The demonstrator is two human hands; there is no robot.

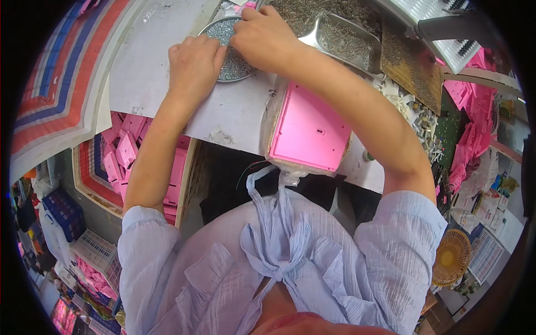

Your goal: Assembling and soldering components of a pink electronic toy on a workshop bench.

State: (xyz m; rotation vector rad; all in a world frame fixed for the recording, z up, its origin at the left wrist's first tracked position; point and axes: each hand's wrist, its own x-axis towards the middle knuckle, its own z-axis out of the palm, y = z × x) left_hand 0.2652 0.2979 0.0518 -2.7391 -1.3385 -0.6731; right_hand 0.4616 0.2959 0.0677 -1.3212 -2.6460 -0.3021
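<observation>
A: Where's the round dish (236, 81)?
B: On the white table (142, 78), toward the far side, filled with small silvery pieces (237, 68). The left hand (196, 64) is at its near-left edge, the right hand (262, 36) over its right side.
A: How are they gripping?
B: Fingers curled on both; whether they hold anything, I can't tell.
A: What's around it?
B: A metal pan (357, 70) of tiny parts to the right, then a brown board (413, 70). Nearer the body, a pink panel (310, 131) lies at the table edge. The right forearm crosses above, covering one corner. Lower left, a box (191, 167) holds more pink pieces.
A: Which way does the dish point?
B: It's round, without a long axis, and faces up.
A: Anything hidden?
B: The hands cover parts of its rim, and most fingertips are out of sight.
</observation>
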